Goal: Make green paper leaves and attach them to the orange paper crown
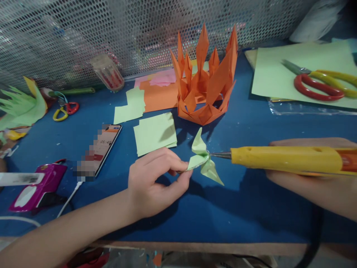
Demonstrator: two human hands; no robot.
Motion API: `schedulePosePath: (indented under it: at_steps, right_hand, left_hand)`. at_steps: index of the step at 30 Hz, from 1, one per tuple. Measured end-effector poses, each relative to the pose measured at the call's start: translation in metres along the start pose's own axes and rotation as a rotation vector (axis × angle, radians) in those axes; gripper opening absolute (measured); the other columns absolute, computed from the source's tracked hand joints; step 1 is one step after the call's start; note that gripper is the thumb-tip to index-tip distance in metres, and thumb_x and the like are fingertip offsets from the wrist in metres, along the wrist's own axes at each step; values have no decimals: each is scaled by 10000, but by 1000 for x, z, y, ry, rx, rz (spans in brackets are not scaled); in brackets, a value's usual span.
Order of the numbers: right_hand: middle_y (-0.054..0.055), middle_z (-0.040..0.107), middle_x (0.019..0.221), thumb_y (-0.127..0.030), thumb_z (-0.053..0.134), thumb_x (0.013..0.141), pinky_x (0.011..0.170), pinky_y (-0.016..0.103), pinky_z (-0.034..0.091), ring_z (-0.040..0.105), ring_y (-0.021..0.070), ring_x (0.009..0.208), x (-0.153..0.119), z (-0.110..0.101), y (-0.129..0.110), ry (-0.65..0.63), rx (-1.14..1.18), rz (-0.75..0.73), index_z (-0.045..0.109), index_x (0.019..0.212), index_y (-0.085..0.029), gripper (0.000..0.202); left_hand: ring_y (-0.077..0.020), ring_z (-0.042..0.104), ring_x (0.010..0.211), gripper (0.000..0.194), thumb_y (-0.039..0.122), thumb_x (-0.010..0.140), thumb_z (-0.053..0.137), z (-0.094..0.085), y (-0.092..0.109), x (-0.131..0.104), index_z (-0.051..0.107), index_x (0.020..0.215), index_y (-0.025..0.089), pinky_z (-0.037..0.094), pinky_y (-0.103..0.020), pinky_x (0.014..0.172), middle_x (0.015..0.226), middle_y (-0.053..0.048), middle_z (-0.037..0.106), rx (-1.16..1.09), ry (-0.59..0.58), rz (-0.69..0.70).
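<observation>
My left hand pinches one leaf of a light green folded paper piece above the blue table. The piece has three pointed lobes meeting at a centre. From the right, my right hand grips a yellow tool with a thin metal tip, which points left and meets the centre of the green piece or lies very close to it. Behind them stands an orange folded paper crown with tall points. Green paper squares lie stacked behind my left hand.
A phone and a purple object lie left. Small scissors and a jar are farther back. Large scissors rest on green sheets at right. A perforated metal panel borders the blue table.
</observation>
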State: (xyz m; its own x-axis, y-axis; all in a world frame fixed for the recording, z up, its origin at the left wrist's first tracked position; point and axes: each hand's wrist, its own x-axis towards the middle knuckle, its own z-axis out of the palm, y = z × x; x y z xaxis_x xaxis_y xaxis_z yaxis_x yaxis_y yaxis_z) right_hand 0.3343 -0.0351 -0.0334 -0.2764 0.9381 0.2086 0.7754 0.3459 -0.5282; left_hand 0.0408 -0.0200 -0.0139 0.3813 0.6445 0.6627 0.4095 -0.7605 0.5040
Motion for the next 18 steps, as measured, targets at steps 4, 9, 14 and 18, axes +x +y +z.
schedulePosePath:
  at_steps: [4, 9, 14, 18]
  right_hand:
    - [-49, 570, 543, -399, 606, 781, 380, 270, 434, 530, 141, 443, 0, -1, 2, -12, -12, 3, 464, 600, -301, 250]
    - [-47, 559, 534, -393, 604, 779, 380, 271, 430, 531, 145, 444, 0, -2, 2, -16, -8, 20, 457, 592, -301, 255]
    - [-49, 558, 536, -391, 598, 783, 385, 270, 430, 531, 144, 448, -1, -1, 1, -20, -23, 3, 449, 596, -303, 255]
    - [-41, 560, 539, -416, 588, 785, 392, 285, 429, 531, 153, 454, -1, -2, -3, -24, 8, 28, 456, 591, -307, 258]
  left_hand:
    - [-101, 605, 552, 173, 58, 780, 690, 0, 1, 0, 614, 730, 205, 521, -216, 511, 621, 21, 643, -7, 1, -9]
    - [-101, 603, 546, 177, 59, 782, 687, 1, 1, 0, 614, 732, 212, 520, -218, 504, 617, 25, 641, -5, 13, -11]
    - [-99, 598, 544, 176, 59, 783, 687, 0, 0, 1, 611, 738, 211, 518, -219, 504, 618, 24, 645, 5, 13, 3]
    - [-94, 604, 555, 171, 53, 776, 695, -1, -1, 1, 611, 733, 195, 517, -207, 516, 620, 18, 646, 4, 16, 10]
